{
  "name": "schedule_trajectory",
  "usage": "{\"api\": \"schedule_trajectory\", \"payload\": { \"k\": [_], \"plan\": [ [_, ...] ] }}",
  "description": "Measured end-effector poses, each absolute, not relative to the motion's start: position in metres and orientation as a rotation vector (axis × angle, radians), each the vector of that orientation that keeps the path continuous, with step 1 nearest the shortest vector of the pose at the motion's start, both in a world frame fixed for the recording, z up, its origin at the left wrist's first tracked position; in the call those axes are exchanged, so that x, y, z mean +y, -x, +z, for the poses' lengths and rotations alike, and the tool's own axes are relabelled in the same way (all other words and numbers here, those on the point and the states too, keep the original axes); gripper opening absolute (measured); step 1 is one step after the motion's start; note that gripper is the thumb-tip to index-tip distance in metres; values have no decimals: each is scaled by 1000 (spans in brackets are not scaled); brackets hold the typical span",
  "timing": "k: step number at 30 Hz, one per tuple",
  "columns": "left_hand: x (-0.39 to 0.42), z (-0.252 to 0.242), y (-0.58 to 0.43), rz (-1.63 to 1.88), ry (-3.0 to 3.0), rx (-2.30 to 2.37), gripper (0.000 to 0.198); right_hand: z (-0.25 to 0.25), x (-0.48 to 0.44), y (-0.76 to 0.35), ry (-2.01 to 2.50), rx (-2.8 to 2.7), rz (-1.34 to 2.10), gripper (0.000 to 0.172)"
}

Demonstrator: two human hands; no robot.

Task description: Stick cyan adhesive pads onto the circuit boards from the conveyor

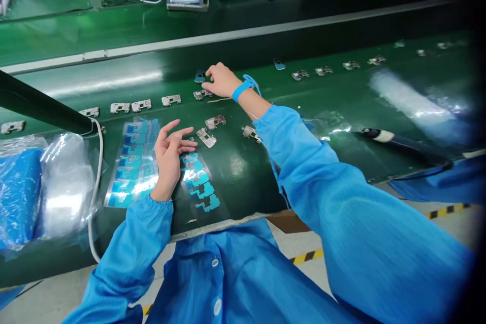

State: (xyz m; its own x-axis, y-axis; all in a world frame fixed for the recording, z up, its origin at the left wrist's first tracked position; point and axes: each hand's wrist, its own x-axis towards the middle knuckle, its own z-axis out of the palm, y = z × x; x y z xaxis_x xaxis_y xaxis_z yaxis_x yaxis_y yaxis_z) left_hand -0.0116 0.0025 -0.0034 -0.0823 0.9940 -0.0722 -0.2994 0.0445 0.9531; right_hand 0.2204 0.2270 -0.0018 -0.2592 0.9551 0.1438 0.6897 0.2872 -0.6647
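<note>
My right hand (222,81), with a blue wrist strap, reaches over the belt beside a small blue part (199,76) and a metallic board (202,94). Its fingers are curled near them; whether anything is pinched is too small to tell. My left hand (170,154) has its fingers spread and holds nothing, above the gap between a sheet of teal film pieces (132,162) and a second teal sheet (201,182). Just right of its fingertips lie a tilted board (206,137) and another board (215,121). A further board (251,133) is partly covered by my right sleeve.
More boards (171,100) line the belt on both sides. A dark post (45,104) and white cable (95,187) stand left, near a plastic-wrapped blue bundle (18,197). A black tool (402,144) and clear plastic film (421,104) lie right.
</note>
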Motion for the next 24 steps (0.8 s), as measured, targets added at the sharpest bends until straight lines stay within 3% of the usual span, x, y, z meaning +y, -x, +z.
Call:
{"api": "schedule_trajectory", "payload": {
  "k": [4, 7, 11, 15, 19, 24],
  "plan": [
    [7, -2, 14, 1386, -866, 1103, 37, 11, 230, -208, 1651, -2313, 602, 39],
    [9, 0, 15, 1411, -852, 1117, 39, 22, 217, -208, 1630, -2345, 635, 20],
    [10, 2, 14, 1382, -840, 1092, 37, 28, 184, -243, 1619, -2346, 691, 35],
    [5, 0, 11, 1348, -857, 1100, 35, 28, 137, -303, 1728, -2412, 715, 20],
    [8, -9, 9, 1310, -877, 1092, 34, 20, 138, -325, 1901, -2391, 458, 31],
    [11, -11, 14, 1300, -905, 1120, 33, 19, 170, -231, 1662, -2482, 442, 42]
  ]
}}
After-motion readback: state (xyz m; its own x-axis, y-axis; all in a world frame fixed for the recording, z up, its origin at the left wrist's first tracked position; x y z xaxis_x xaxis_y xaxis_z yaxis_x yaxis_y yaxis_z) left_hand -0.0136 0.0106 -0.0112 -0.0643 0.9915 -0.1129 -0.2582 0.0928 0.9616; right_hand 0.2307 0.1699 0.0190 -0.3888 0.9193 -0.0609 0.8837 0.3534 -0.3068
